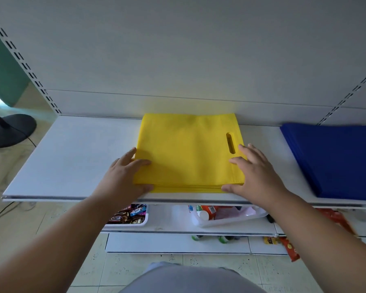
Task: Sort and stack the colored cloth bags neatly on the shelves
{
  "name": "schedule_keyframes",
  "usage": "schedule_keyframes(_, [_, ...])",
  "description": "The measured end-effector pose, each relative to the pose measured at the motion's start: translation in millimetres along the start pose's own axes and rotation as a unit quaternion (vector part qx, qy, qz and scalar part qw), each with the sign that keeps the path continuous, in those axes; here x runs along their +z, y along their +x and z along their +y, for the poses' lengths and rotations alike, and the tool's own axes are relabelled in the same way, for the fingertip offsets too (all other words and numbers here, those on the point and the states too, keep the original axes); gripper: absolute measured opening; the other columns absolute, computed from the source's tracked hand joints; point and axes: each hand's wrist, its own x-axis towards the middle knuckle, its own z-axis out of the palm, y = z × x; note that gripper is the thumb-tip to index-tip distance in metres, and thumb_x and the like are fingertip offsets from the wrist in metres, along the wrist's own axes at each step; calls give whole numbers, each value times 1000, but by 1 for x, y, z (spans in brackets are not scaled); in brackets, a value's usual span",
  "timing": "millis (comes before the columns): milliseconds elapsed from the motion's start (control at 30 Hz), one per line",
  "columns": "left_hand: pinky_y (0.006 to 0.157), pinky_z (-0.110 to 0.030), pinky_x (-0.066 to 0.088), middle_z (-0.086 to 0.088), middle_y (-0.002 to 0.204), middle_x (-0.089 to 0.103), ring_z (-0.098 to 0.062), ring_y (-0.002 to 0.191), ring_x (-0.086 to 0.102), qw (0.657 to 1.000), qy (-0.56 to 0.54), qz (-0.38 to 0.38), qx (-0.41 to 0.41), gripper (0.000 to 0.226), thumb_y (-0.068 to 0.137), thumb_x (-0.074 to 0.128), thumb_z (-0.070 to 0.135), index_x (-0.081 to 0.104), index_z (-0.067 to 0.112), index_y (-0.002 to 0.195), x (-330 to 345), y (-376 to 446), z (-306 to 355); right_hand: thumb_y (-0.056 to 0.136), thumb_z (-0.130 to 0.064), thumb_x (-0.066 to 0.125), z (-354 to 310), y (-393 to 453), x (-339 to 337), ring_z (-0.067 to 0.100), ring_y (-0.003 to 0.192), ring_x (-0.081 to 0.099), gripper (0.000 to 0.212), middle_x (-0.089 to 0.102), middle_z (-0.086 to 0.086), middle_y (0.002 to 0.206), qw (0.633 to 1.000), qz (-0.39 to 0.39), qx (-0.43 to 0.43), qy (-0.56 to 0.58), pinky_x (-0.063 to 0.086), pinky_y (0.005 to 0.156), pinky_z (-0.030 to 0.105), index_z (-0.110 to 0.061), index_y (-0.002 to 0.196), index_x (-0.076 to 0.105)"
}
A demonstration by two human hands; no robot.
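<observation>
We press our left hand (pixel 123 176) and right hand (pixel 254 172), fingers spread flat, on the yellow bags (pixel 188 153) at the shelf's (pixel 72 157) front edge, and a hard push could slide them crooked.

- A stack of yellow cloth bags (pixel 188 153) lies flat at the centre of the frame on a white shelf (pixel 72 157), its cut-out handle slot toward the right.
- The left hand (pixel 125 176) rests on the stack's lower left corner, fingers straight.
- The right hand (pixel 254 174) rests on the lower right corner, fingers spread.
- A stack of blue cloth bags (pixel 334 157) lies at the right edge, apart from the yellow one.
- Below, lower shelves hold a tray of wrapped sweets (pixel 129 215).
</observation>
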Motion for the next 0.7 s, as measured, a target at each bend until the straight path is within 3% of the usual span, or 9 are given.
schedule_keyframes(133, [114,-43,27,-1,162,12,-29,143,22,996,71,-35,32,74,71,71,63,46,42,138,-1,5,0,73,-66,69,-4,4,2,21,147,20,76,35,0,155,997,-15,-58,-43,16,117,36,-23,134,56])
schedule_keyframes(233, [112,-51,30,-7,159,24,-31,143,24,988,131,3,83,78,66,44,78,54,39,133,5,3,0,69,-61,75,-2,5,2,22,138,39,70,51,1,143,996,5,-82,-44,26,113,38,-19,125,64])
schedule_keyframes(367, [111,-56,29,-11,144,49,-35,139,36,948,204,108,219,52,73,66,58,68,27,114,10,4,4,69,-51,82,-9,9,5,27,126,51,59,61,3,132,990,10,-125,-59,38,105,41,-19,116,68])
schedule_keyframes(467, [109,-54,32,-10,134,57,-33,131,47,919,237,115,294,50,66,82,42,71,23,110,16,9,14,70,-44,83,-21,16,13,28,121,55,53,62,4,128,986,5,-162,-46,43,102,43,-18,114,69])
schedule_keyframes(700, [92,-42,45,-1,121,62,-25,107,57,896,225,77,374,40,72,72,38,66,23,109,32,29,39,76,-44,78,-46,25,27,27,113,56,42,62,2,121,973,57,-220,-39,47,95,40,-18,106,67])
